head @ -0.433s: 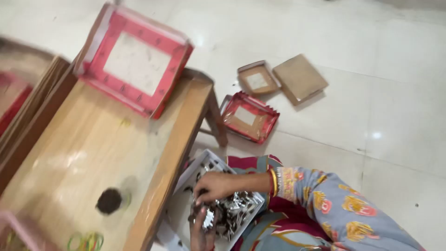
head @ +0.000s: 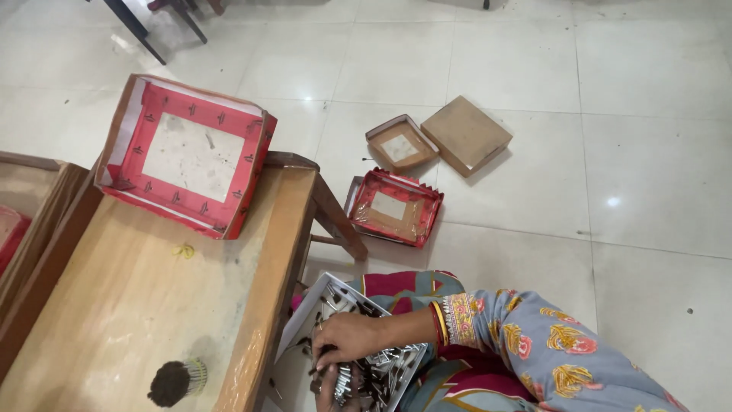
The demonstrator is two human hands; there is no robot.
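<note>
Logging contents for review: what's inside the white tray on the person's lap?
The white tray holds many small dark and silvery metal pieces. The right hand covers the middle, hiding what lies beneath it.

Low wooden table and tiled floor, each with boxes on it.

The table (head: 137, 305) carries a large red-lined box (head: 191, 156) at its far end, tilted up on one edge, a small yellow scrap (head: 184, 250) near the middle, and a dark bundled brush (head: 177, 381) (bristles up) near the close edge. On the pale floor (head: 579, 198) beside the table leg lie a small red box (head: 395, 207), an open brown box (head: 401, 144) and a shut brown box (head: 466, 135), all close together.
</note>
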